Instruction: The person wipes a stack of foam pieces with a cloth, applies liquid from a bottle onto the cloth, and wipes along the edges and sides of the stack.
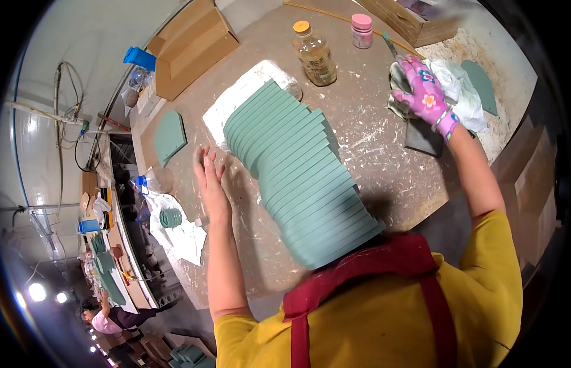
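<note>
A long fanned row of flat, rounded green pieces (304,178) lies overlapped down the middle of the table, its far end on a white cloth-like pad (254,86). Just left of this row is my bare left hand (210,178), raised with its fingers apart and nothing in it. My right hand (426,92) wears a pink flowered glove. It reaches to the far right over a crumpled whitish cloth (458,86), fingers stretched and thumb spread. Beyond its fingertips a thin greenish tool (389,44) sticks out; its kind is unclear. Below the glove sits a dark flat block (423,137).
Single green pieces lie at the left (169,136) and far right (480,87). At the back stand a glass jar (316,58), a pink bottle (362,32), an open cardboard box (193,49) and a wooden tray (414,24). Another person (110,316) works at the lower left.
</note>
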Tool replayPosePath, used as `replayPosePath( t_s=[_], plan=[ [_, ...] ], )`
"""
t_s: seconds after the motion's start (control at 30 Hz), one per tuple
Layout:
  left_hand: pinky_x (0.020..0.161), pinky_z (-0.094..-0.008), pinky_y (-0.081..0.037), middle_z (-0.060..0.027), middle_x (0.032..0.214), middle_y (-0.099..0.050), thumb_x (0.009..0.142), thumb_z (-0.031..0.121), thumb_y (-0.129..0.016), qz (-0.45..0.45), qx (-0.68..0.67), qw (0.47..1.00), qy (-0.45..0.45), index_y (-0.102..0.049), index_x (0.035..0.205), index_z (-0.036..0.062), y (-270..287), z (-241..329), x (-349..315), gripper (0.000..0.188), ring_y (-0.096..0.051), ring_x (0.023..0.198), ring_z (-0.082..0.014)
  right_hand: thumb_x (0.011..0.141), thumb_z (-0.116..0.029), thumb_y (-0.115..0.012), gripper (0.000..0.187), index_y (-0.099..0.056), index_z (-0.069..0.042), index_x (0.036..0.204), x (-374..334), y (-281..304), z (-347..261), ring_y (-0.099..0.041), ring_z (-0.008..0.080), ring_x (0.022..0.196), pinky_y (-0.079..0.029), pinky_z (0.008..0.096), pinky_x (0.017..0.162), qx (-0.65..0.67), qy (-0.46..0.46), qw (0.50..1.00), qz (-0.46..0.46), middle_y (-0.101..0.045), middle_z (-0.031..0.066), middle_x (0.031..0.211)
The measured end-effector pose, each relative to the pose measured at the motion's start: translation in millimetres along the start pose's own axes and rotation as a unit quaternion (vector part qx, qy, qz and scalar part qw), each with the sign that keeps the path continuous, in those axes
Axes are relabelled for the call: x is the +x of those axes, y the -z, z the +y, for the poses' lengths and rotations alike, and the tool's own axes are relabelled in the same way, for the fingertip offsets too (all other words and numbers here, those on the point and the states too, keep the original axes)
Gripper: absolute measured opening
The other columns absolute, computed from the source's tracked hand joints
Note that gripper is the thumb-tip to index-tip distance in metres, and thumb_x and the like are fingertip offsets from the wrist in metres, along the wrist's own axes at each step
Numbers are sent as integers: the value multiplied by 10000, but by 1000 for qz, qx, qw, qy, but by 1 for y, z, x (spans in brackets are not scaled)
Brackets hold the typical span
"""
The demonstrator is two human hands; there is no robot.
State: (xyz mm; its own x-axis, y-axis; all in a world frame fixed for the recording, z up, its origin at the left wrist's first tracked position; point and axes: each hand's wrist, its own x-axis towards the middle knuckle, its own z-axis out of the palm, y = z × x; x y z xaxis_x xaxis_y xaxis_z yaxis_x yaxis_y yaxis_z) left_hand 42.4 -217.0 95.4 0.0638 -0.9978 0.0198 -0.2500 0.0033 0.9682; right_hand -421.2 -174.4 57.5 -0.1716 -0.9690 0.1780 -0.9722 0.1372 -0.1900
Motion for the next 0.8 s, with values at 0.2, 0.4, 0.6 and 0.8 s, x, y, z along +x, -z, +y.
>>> replayPosePath(
  t_s=[0.2,0.4,0.6,0.8],
  plan=[
    [1147,-443,-130,-156,1541,-174,979,512,-331,14,52,998,-42,-171,1483,38,-23,-47,21,711,-112,1433,-285,951,-488,-435,703,-237,-62,1473,-5,1,-126,-279,287,1391,-216,365,1144,591,3,802,-89,-295,184,1496],
    [1157,-426,-10,-159,1551,-145,983,530,-268,-4,45,998,-51,-202,1481,40,-53,-43,16,702,3,1445,-299,980,-396,-438,685,-164,-22,1483,-29,-63,-198,-259,222,1393,-254,336,1122,842,-51,510,-167,-233,154,1524],
    [1157,-401,-34,-156,1541,-176,982,529,-264,1,43,998,-55,-231,1473,31,-46,-51,21,700,-52,1442,-279,997,-450,-342,666,-158,-42,1490,-15,-57,-188,-296,215,1363,-259,336,1113,814,-44,538,-216,-218,130,1527],
    [1129,-384,-179,-178,1465,-321,984,488,-289,14,71,991,-116,-307,1434,-8,-40,-67,26,670,-291,1353,-285,1006,-461,-280,626,-270,-21,1451,11,-45,-189,-291,215,1361,-227,329,1128,784,-65,592,-179,-316,132,1475]
  ],
)
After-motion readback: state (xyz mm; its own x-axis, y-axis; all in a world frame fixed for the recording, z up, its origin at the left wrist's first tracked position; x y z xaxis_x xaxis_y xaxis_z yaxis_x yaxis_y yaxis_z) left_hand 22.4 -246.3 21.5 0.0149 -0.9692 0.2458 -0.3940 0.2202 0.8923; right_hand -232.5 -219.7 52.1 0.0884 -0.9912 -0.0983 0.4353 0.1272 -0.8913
